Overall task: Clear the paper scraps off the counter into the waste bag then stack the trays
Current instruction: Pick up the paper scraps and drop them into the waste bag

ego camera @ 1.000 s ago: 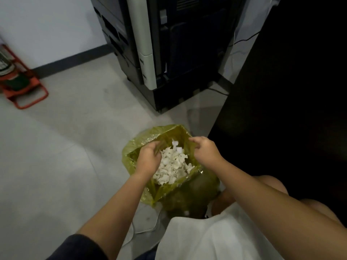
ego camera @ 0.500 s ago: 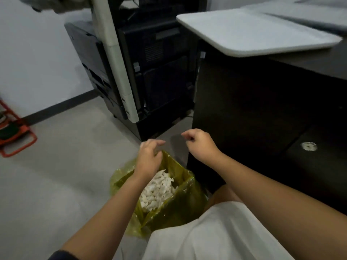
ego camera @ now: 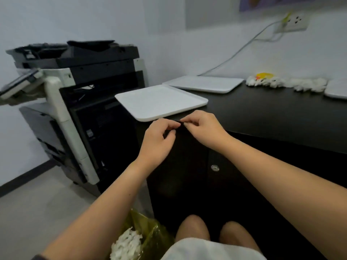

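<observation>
My left hand (ego camera: 157,141) and my right hand (ego camera: 204,128) hover close together at the black counter's (ego camera: 272,113) front edge, fingers loosely curled, fingertips almost touching, nothing visible in them. Just beyond them a white tray (ego camera: 159,102) overhangs the counter's left corner. A second white tray (ego camera: 202,84) lies behind it, and part of a third (ego camera: 336,90) shows at the right edge. A row of white paper scraps (ego camera: 287,83) lies along the back of the counter. The yellow-green waste bag (ego camera: 150,233), holding white scraps (ego camera: 125,244), sits on the floor by my knees.
A large black and white copier (ego camera: 75,100) stands left of the counter. A yellow object (ego camera: 264,75) lies among the scraps. A cable runs up to a wall socket (ego camera: 294,21). The cabinet front below the counter has a round lock (ego camera: 215,167).
Both hands have left the bag's mouth and risen to the counter edge. The view has tilted up from the floor to the countertop and trays.
</observation>
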Demonstrator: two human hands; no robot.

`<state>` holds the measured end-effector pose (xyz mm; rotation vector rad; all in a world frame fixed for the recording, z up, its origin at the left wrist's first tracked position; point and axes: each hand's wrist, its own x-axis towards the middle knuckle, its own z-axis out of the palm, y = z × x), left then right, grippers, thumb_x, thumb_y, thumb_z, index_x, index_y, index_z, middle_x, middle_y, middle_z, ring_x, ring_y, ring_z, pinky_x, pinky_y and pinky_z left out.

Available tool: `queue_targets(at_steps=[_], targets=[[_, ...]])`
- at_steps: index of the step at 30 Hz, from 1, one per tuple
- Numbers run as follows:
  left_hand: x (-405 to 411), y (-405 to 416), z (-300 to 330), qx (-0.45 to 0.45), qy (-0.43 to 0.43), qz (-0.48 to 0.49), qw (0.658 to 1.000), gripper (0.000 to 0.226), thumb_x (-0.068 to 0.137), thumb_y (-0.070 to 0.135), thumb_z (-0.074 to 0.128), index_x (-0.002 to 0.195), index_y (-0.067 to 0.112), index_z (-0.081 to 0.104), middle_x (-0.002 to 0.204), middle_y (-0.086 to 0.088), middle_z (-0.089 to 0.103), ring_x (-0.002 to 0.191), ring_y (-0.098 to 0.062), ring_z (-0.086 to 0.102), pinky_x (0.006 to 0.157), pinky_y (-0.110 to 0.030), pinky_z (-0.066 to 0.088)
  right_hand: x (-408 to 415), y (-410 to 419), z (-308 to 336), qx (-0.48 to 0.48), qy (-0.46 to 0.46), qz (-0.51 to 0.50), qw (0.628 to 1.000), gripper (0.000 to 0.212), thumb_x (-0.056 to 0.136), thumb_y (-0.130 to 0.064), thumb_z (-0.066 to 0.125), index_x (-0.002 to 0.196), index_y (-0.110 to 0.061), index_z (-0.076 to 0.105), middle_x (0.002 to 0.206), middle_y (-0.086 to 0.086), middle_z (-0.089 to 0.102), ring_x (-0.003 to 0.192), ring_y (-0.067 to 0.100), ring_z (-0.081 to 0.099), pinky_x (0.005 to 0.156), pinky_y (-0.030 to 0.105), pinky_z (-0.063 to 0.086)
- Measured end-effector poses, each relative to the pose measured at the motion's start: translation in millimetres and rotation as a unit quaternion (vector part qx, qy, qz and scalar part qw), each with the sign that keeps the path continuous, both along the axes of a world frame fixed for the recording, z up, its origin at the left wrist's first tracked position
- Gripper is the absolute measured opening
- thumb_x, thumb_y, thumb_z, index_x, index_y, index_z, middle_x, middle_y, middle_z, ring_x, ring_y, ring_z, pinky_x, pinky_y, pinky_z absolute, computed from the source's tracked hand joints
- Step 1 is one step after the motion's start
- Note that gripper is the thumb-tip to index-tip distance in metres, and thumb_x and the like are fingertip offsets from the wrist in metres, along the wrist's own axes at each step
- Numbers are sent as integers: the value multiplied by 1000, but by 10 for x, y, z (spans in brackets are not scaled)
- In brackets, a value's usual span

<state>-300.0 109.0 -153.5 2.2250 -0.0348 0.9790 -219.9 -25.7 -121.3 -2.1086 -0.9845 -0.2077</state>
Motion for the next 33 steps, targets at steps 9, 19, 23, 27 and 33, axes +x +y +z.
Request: queue_targets(at_steps=[9,19,23,27,33], targets=[[1236,-966,408,3,101,-97,990,21,85,6,57,101,16,66,99,5,61,88,-5,55,75,-4,38,672,-1417,205,8,1,-176,984,21,90,-14,57,106,-13,71,100,5,64,96,16,58,80,15,34],[2600,-1777,403,84,185,-137,970,26,84,7,53,106,14,63,108,-2,58,93,-15,57,89,-27,46,1578,-2334,204,79,54,-344,934,23,93,-20,50,103,-11,69,108,4,62,97,14,54,83,24,37],[3081,-1919,392,91,173,-144,970,28,85,6,52,110,13,62,105,0,54,95,-14,55,87,-25,43,2017,-2403,174,70,43,-364,928,22,92,-21,52,103,-11,68,107,5,63,96,16,55,82,25,39],[3547,-2038,392,104,164,-144,970,29,85,6,52,113,12,61,111,-3,56,98,-15,54,87,-24,43,2464,-2431,134,38,23,-367,929,24,91,-21,55,107,-8,67,106,7,63,96,18,55,81,24,38],[4267,-2152,402,104,161,-114,975,35,84,6,51,117,9,59,121,-8,55,105,-21,55,90,-32,46,3161,-2482,101,21,-5,-400,916,31,89,-14,56,118,-4,59,120,11,52,108,24,51,87,21,33]])
